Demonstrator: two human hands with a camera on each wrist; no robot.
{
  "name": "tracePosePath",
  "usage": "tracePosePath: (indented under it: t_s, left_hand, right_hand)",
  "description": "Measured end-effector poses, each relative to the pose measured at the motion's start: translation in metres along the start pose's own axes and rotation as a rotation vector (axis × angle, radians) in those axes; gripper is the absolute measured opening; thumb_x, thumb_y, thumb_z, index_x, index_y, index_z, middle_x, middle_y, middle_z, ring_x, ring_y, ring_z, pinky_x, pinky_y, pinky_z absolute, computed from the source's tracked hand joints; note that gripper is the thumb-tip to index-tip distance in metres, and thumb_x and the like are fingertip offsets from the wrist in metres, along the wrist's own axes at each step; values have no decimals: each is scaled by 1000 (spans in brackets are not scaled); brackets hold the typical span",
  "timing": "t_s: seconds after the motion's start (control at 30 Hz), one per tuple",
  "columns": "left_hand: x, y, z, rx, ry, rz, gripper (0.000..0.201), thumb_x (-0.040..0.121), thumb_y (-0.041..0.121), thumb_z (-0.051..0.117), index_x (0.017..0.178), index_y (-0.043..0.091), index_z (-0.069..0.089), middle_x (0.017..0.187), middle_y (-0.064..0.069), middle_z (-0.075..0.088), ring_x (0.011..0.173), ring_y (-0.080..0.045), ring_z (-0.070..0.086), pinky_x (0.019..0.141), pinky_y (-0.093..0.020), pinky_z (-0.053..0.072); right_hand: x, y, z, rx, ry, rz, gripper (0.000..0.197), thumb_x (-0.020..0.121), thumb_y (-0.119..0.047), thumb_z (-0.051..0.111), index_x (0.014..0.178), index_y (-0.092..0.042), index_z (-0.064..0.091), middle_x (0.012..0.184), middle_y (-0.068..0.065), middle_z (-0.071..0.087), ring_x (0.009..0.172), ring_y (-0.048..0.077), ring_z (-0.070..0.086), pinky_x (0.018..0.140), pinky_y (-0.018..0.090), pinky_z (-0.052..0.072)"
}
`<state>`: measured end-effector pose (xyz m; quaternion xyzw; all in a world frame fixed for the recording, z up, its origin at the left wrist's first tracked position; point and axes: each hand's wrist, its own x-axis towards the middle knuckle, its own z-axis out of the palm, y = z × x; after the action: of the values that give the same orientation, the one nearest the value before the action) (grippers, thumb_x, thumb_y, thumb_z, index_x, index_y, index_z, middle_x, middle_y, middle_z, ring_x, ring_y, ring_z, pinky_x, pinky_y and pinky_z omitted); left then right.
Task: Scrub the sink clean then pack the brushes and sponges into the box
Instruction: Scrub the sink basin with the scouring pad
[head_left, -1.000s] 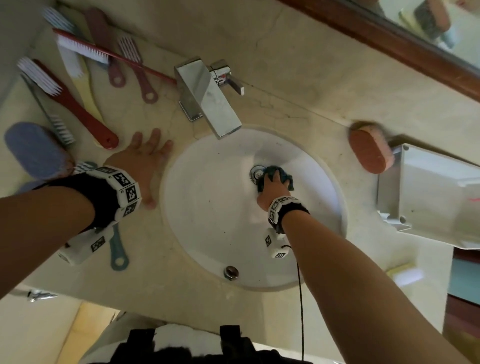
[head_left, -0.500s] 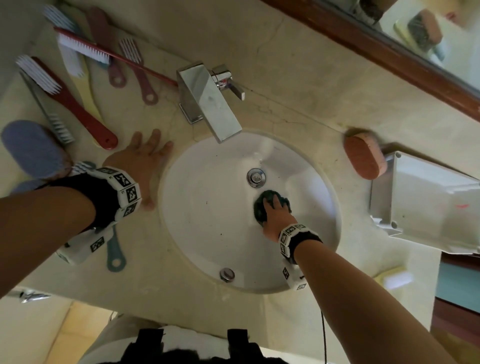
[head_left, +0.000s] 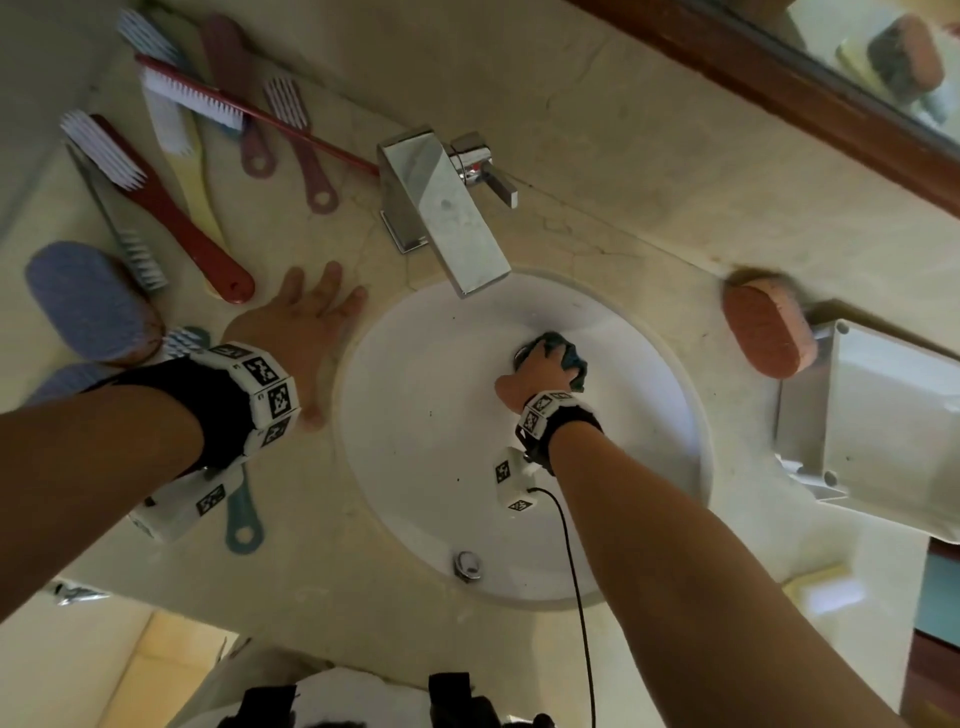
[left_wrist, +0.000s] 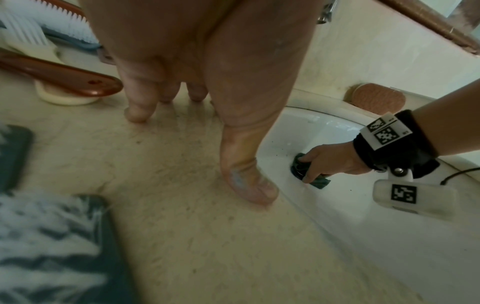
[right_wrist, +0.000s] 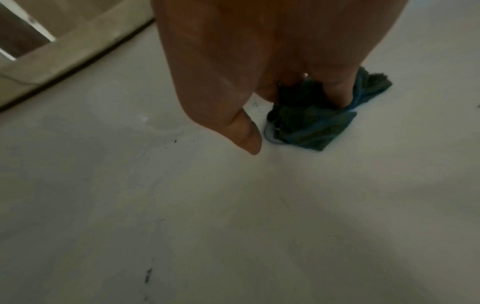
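Note:
The white round sink (head_left: 431, 415) is set in a beige counter. In it my right hand (head_left: 540, 364) holds a dark teal scouring pad (head_left: 574, 358) down on the basin floor, over the drain, which is hidden. My fingers curl over the bunched pad (right_wrist: 311, 123); the thumb (right_wrist: 246, 135) sits just beside it. My left hand (head_left: 296, 332) lies flat on the counter left of the sink, fingers spread and holding nothing. The white box (head_left: 883, 426) stands open at the right of the sink.
Several brushes lie at the back left: a red one (head_left: 171, 218), a yellow one (head_left: 192, 171), pink ones (head_left: 306, 150). A blue sponge (head_left: 88, 301) lies left, an orange sponge (head_left: 766, 327) by the box. The chrome faucet (head_left: 447, 208) overhangs the sink.
My right hand slid the pad from the near side of the basin back up over the drain. The left hand has stayed flat on the counter.

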<state>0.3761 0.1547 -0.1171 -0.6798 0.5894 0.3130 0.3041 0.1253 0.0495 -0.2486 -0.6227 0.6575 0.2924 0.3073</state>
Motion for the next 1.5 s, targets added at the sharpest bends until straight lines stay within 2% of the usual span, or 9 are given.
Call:
tracePosePath:
  t_s: [0.23, 0.53, 0.7, 0.93, 1.1, 1.17, 1.27, 1.33, 1.5]
  left_hand:
    - [3, -1, 2, 5, 13, -3, 151, 56, 44, 90, 147, 28, -30, 155, -3, -33, 147, -37, -14, 117, -47, 20]
    - [4, -3, 2, 23, 16, 5, 152, 55, 49, 89, 146, 28, -31, 155, -3, -33, 147, -37, -13, 116, -49, 19]
    - [4, -3, 3, 21, 32, 1, 153, 53, 50, 90, 146, 30, -30, 155, -1, -33, 147, -36, -12, 115, -51, 22]
    - [5, -5, 3, 14, 26, 14, 153, 53, 49, 90, 147, 30, -30, 156, -3, -32, 147, -38, -12, 116, -51, 19]
    - [4, -7, 5, 10, 44, 24, 151, 54, 47, 89, 147, 29, -29, 156, -4, -31, 147, -38, -11, 117, -51, 22]
    - [5, -7, 6, 4, 55, 26, 151, 54, 47, 89, 147, 30, -28, 156, -3, -31, 147, -37, -10, 116, -52, 24]
    - [6, -7, 6, -8, 54, 21, 152, 53, 46, 90, 147, 30, -28, 156, -2, -31, 147, -38, -11, 115, -54, 24]
    - [7, -7, 6, -12, 50, 29, 152, 53, 45, 90, 148, 30, -27, 156, -2, -31, 147, -38, -12, 117, -54, 21]
    - [9, -9, 9, 6, 76, 38, 151, 53, 48, 89, 149, 28, -26, 157, -5, -30, 146, -40, -10, 119, -51, 16]
  right_hand:
    - [-3, -10, 3, -148, 12, -129, 90, 85, -30, 56, 155, -8, 3, 161, 8, -2, 142, 52, -3, 113, 56, 29]
    - [-42, -20, 30, -431, -69, -527, 84, 83, -18, 58, 155, -10, 14, 162, 7, 4, 146, 46, -1, 115, 50, 28]
    - [-54, 16, 29, -448, -98, -626, 68, 88, -4, 51, 152, -15, 31, 160, 4, 22, 147, 36, 14, 116, 45, 29]
    - [-82, 62, -13, 466, 166, -366, 54, 87, 1, 54, 130, -32, 60, 125, 4, 64, 103, 21, 64, 90, 26, 51]
    - [-109, 98, -24, 1100, -55, -218, 61, 82, 18, 52, 127, -22, 59, 116, 13, 66, 99, 31, 67, 74, 42, 60]
    - [-118, 110, -26, 941, -80, -236, 54, 81, 16, 54, 118, -21, 64, 116, 17, 66, 95, 34, 68, 75, 43, 60]
    - [-132, 124, -27, 270, -164, -315, 55, 80, 1, 63, 119, -37, 60, 114, -6, 64, 93, 14, 65, 75, 21, 56]
    - [-145, 130, -22, -29, -235, -345, 60, 79, -7, 66, 127, -40, 53, 113, -13, 61, 97, 10, 62, 81, 18, 52]
    - [-171, 143, -32, -55, -122, -508, 29, 78, -11, 71, 99, -31, 70, 106, -15, 59, 99, 3, 56, 86, 15, 46]
